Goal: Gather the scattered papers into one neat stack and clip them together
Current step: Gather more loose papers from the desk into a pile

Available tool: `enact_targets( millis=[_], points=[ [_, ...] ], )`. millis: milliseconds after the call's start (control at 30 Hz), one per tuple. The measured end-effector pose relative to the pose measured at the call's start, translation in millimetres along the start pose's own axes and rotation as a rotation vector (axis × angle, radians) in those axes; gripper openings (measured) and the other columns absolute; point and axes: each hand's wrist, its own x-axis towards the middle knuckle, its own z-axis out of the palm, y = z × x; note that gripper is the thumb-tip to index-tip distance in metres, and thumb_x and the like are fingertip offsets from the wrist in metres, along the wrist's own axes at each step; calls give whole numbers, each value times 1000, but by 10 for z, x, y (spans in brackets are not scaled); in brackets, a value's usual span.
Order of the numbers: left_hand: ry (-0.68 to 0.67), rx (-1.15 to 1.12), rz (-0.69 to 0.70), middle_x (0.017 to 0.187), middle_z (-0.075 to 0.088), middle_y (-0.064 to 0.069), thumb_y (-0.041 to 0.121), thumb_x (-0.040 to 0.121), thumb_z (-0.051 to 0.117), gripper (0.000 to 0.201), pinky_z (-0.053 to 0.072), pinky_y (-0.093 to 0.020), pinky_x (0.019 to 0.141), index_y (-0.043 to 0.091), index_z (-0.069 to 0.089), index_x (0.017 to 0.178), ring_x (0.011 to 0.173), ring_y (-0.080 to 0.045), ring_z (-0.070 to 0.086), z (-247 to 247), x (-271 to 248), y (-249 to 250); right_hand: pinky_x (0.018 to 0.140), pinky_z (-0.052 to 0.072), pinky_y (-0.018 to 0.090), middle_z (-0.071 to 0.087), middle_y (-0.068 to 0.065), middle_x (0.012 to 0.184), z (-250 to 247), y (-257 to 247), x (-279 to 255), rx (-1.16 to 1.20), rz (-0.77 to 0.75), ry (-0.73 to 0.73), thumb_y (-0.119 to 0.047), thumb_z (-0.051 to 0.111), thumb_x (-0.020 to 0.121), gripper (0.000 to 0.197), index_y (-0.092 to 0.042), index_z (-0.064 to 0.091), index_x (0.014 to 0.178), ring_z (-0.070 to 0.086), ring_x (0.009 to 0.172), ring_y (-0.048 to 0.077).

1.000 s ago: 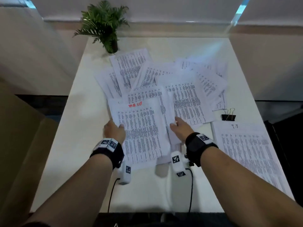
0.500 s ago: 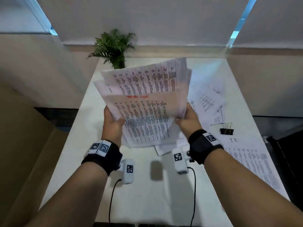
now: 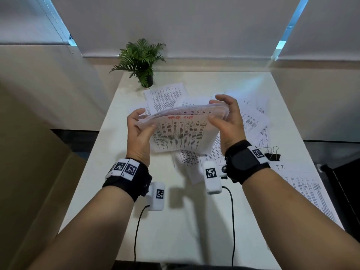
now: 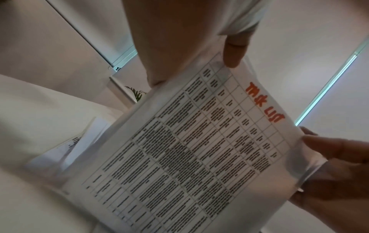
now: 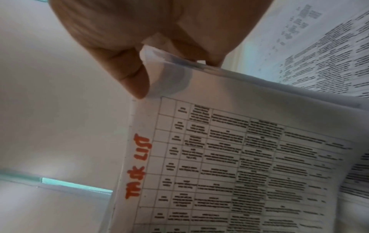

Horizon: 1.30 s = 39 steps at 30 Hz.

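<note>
Gripping the bundle of papers (image 3: 183, 133) at its left edge, the left hand (image 3: 139, 137) has its thumb on top and fingers curled underneath. Bundle is held up off the white table (image 3: 109, 172), tilted toward the person, edges uneven, top sheet a printed grid headed in orange marker "TASK LIST". Potted fern (image 3: 141, 61) stands on the table beyond the bundle, to its left. Loose printed sheets (image 3: 167, 94) lie on the table under and beyond the bundle, overlapping. Right hand (image 3: 228, 121) clasps the bundle's right edge, thumb on the top sheet, fingers wrapped over the far corner. Right of the bundle, just past the right wrist strap, a black binder clip (image 3: 273, 155) sits on the table. Nearer than the clip, 1 more printed stack (image 3: 309, 193) lies flat by the table's right edge.
</note>
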Motion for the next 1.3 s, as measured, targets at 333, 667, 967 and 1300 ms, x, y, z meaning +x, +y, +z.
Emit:
enact_targets(
  millis=[333,667,967,1300],
  points=[
    [55,-106,13,102,49,-2,8,90,49,27,52,-23,69,19,44,114,83,-7,61,-35,206,51,72,51,29,54,1,104,180,82,110,-11,20,-36,3,47,67,53,-34,51,104,56,89,16],
    [233,20,72,86,52,6,28,96,47,10,45,-25,67,26,52,88,80,-12,50,-38,345,34,76,51,29,66,-2,92,371,134,256,-173,-83,87,-22,44,96,16,-29,50,82,60,84,13],
    [-19,77,-108,124,54,-12,11,81,69,62,52,-34,95,21,31,130,110,-17,58,-324,296,-305,63,50,20,49,10,104,256,265,185,35,84,64,1,46,57,61,-23,36,112,55,86,18],
    [131,15,-205,102,61,1,-5,78,44,46,48,-27,82,32,51,104,96,-13,56,-196,352,-338,76,45,39,55,1,84,379,368,195,-120,207,108,2,40,58,44,-30,54,85,54,86,23]
  ],
)
